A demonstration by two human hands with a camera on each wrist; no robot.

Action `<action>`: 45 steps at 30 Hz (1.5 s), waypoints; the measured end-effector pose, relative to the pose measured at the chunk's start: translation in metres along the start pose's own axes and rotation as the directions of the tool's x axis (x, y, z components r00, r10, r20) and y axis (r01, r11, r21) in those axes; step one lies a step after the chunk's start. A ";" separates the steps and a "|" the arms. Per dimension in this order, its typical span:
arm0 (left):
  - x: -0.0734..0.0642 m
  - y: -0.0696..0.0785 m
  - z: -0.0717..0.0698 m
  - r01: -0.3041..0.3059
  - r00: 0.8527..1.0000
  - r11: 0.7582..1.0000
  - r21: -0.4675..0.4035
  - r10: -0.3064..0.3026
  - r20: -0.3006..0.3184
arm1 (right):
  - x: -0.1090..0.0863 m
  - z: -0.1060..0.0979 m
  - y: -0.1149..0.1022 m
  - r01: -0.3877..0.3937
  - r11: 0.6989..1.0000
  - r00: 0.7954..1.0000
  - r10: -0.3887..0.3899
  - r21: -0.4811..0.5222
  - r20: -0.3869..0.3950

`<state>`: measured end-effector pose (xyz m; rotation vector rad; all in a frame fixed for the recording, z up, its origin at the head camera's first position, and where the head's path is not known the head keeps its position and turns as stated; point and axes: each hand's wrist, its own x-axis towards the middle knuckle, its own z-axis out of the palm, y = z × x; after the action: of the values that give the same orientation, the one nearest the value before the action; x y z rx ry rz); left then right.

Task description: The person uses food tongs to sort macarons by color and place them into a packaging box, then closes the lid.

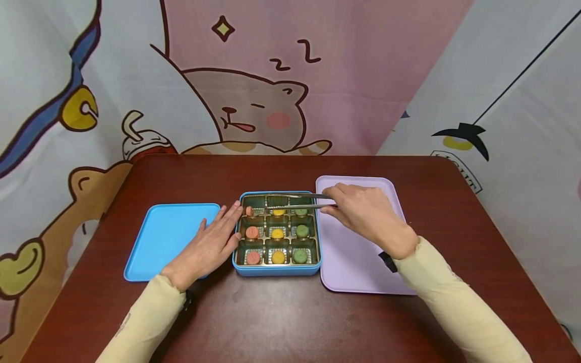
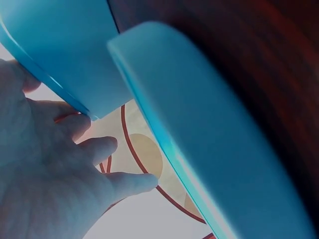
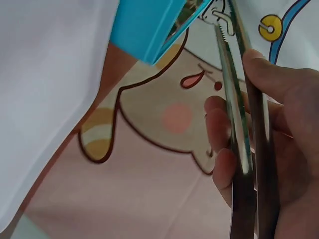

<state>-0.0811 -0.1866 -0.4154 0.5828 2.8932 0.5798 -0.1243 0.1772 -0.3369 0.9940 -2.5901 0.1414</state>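
A blue box (image 1: pixel 277 271) with a gold divided insert stands mid-table. Its compartments hold small round pieces: a pink column on the left, yellow (image 1: pixel 278 233) in the middle, green (image 1: pixel 301 231) on the right. In the back left compartment a pink piece (image 1: pixel 248 211) appears tipped on its edge. My right hand (image 1: pixel 367 214) grips metal tongs (image 3: pixel 234 109) with serrated tips, which reach leftward over the back row. Their two arms are apart, and I see nothing between them. My left hand (image 1: pixel 204 252) has its fingers extended, with fingertips against the box's left side.
A flat blue lid or tray (image 1: pixel 168 237) lies left of the box, partly under my left hand. To the right, a lilac tray (image 1: pixel 354 267) lies beneath my right hand. Both rest on a dark brown table (image 1: pixel 272 322); a printed cloth (image 1: pixel 363 75) hangs behind it.
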 end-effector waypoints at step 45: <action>0.000 0.001 0.000 -0.008 1.000 1.000 -0.001 0.008 -0.009 | 0.030 -0.010 -0.028 0.063 0.977 0.992 -0.083 -0.204 -0.091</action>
<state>-0.0807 -0.1855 -0.4148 0.5937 2.9004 0.5860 -0.1231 0.1392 -0.3180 0.9805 -2.4182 -0.0873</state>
